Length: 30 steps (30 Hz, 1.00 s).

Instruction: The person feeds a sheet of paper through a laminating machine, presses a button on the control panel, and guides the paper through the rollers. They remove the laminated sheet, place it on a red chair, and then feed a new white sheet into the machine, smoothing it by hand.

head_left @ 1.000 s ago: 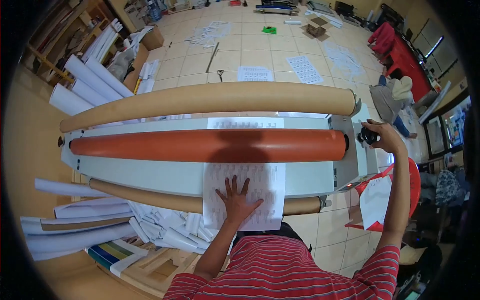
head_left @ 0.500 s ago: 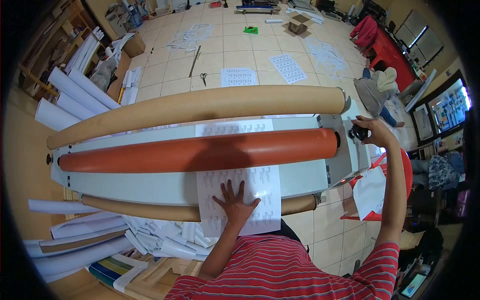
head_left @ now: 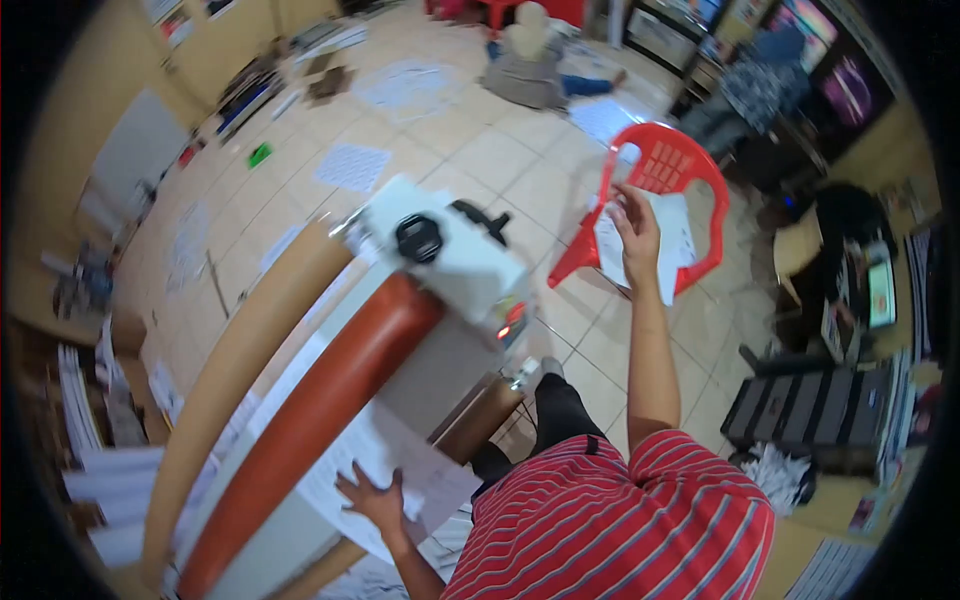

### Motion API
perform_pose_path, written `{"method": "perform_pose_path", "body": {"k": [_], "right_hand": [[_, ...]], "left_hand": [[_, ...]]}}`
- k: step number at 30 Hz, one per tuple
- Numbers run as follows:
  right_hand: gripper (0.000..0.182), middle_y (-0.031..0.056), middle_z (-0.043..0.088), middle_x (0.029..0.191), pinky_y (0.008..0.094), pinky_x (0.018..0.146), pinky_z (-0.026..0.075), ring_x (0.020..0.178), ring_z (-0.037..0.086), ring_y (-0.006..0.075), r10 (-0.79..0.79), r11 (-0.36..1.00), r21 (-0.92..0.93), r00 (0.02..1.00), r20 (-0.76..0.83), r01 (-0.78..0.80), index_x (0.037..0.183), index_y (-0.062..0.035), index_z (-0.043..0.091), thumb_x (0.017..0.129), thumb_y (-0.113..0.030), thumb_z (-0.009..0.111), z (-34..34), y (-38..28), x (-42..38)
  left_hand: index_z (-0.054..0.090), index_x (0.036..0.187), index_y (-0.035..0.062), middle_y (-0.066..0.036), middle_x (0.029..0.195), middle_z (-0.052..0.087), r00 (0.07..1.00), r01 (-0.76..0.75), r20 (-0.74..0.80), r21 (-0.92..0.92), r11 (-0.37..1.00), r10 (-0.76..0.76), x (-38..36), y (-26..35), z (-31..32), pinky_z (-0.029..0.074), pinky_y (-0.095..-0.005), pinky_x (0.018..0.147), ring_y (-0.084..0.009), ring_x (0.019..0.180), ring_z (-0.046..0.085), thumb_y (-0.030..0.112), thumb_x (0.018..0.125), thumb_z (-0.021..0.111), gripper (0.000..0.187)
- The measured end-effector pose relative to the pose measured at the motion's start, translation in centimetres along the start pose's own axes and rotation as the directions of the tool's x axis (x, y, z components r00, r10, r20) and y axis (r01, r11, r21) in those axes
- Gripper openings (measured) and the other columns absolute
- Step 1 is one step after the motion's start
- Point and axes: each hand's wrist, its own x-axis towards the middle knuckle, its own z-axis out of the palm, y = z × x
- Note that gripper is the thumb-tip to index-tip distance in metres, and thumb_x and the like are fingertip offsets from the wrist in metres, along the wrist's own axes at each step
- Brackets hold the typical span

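My left hand (head_left: 374, 500) lies spread on a printed sheet (head_left: 435, 480) that runs under the orange roller (head_left: 310, 430) of the machine. Away from the machine, my right hand (head_left: 636, 225) is raised over the white papers on the red chair (head_left: 712, 180). Its fingers are bent close together, and whether anything is between them is too small to tell. The machine's end panel (head_left: 455, 265) carries a black knob (head_left: 419, 238), which no hand touches. A tan roll (head_left: 240, 360) runs beside the orange roller.
A person (head_left: 530, 65) sits on the tiled floor beyond the chair, and another person (head_left: 765, 85) is at the upper right. Printed sheets (head_left: 352, 166) and a green object (head_left: 260, 155) lie on the floor. A dark drawer unit (head_left: 800, 415) stands at the right.
The view has turned to the right. My right hand has let go of the black knob and moved over to the red chair. My left hand is still on the sheet.
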Motion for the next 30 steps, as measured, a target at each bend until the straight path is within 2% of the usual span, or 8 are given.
{"method": "perform_pose_path", "body": {"k": [5,7,11,13,18,25,28,30], "right_hand": [[0.017,0.0013,0.056,0.074,0.0235,0.047,0.039,0.056,0.049,0.0111,0.601,0.625,0.032,0.455,-0.657,-0.780,0.097,-0.0060,0.063,0.089,-0.021,0.060,-19.7,30.3,-11.9],[0.030,0.0041,0.057,0.091,0.0273,0.059,0.046,0.071,0.054,0.0168,0.900,0.327,0.585,0.054,-0.433,-0.742,0.106,-0.0070,0.060,0.085,-0.027,0.070,-22.2,34.3,-14.1],[0.058,0.0057,0.051,0.115,0.0335,0.072,0.050,0.092,0.054,0.0205,0.892,0.094,0.722,-0.265,-0.367,-0.686,0.118,-0.0053,0.054,0.078,-0.039,0.079,-24.8,44.5,-15.6],[0.063,0.0060,0.050,0.117,0.0339,0.073,0.051,0.094,0.053,0.0202,0.874,0.094,0.788,-0.329,-0.357,-0.608,0.119,-0.0046,0.054,0.076,-0.042,0.081,-26.2,49.1,-15.5],[0.059,0.0075,0.058,0.101,0.0252,0.062,0.050,0.071,0.052,0.0180,0.905,0.233,0.919,-0.276,-0.324,-0.317,0.117,-0.0035,0.054,0.074,-0.032,0.084,-30.0,59.9,-16.1],[0.027,0.0130,0.064,0.088,0.0321,0.064,0.057,0.079,0.065,0.0257,0.677,0.369,0.757,-0.402,-0.616,-0.539,0.102,-0.0004,0.060,0.083,-0.014,0.074,-31.5,56.1,-11.6],[0.024,0.0178,0.067,0.094,0.0394,0.072,0.059,0.093,0.067,0.0326,0.729,0.124,0.702,-0.415,-0.545,-0.702,0.104,0.0012,0.060,0.090,-0.017,0.063,-32.7,54.1,-10.2],[0.034,0.0235,0.066,0.105,0.0426,0.078,0.057,0.093,0.067,0.0366,0.550,-0.146,0.142,-0.200,-0.811,-0.979,0.110,0.0038,0.058,0.094,-0.026,0.052,-34.6,55.4,-11.5]], "left_hand": [[0.035,0.143,0.0004,-0.028,0.153,0.021,0.995,-0.100,-0.028,0.014,0.995,0.100,-0.4,0.2,0.0,0.023,-0.0567,0.111,-0.0438,0.140,0.023,0.032,0.069,0.077,0.091],[0.010,0.154,0.0242,-0.014,0.150,0.035,0.979,-0.152,-0.017,0.606,0.781,0.203,-1.2,1.8,-0.3,0.015,-0.0627,0.113,-0.0384,0.138,0.032,0.060,0.093,0.040,0.077],[0.022,0.150,0.0074,-0.025,0.149,0.031,0.998,-0.052,-0.016,0.414,0.909,0.065,-4.2,7.2,-2.8,0.037,-0.0558,0.104,-0.0392,0.130,0.040,0.041,0.101,0.034,0.061],[0.022,0.150,0.0080,-0.025,0.149,0.030,0.990,0.133,-0.023,0.525,0.841,-0.142,-6.1,13.7,-4.8,0.037,-0.0526,0.105,-0.0399,0.130,0.040,0.040,0.101,0.032,0.059],[0.021,0.150,0.0044,-0.032,0.150,0.023,0.960,-0.215,0.253,0.410,0.886,0.116,-10.0,13.3,-5.4,0.037,-0.0520,0.105,-0.0470,0.132,0.034,0.046,0.100,0.033,0.066],[0.032,0.145,-0.0002,-0.035,0.147,0.025,0.980,-0.127,0.186,0.312,0.942,0.071,-11.2,18.1,-5.3,0.026,-0.0543,0.111,-0.0501,0.136,0.025,0.036,0.098,0.051,0.063],[0.035,0.145,0.0018,-0.033,0.149,0.025,0.990,-0.046,0.138,0.305,0.951,0.004,-11.2,17.9,-4.2,0.024,-0.0544,0.111,-0.0487,0.137,0.024,0.036,0.098,0.050,0.060],[0.034,0.146,0.0037,-0.030,0.151,0.023,0.993,-0.010,0.119,0.248,0.969,-0.020,-11.5,18.4,-3.7,0.023,-0.0543,0.112,-0.0483,0.138,0.023,0.038,0.098,0.050,0.061]]}}
